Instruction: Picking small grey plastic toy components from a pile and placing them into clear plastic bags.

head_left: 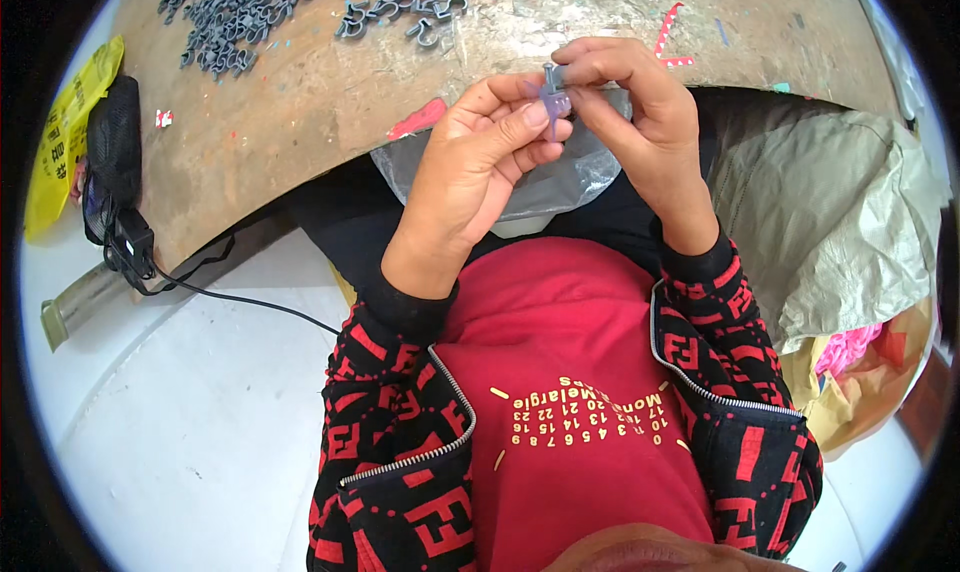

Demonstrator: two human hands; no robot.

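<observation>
Table edge: the worn brown table (300,112) ends in a curved near edge just beyond the hands, so both hands hang over the person's lap, off the table.
Open room: the bare stretch of table between the heap of grey clips (250,12) and the near edge; white floor (200,412) lies to the left below.
Left hand: the left hand (480,162) is closed, thumb and fingers pinching the small purple-grey plastic part (555,97) from below.
Right hand: the right hand (630,102) is closed, fingertips gripping the same part from above.
Part: small, purple-grey, mostly hidden by fingers; its shape cannot be told.
Under the hands: a grey plastic bag (560,182) on the lap.
Sides: black pouch with cable (115,142) left, tan sack (840,212) right.
</observation>
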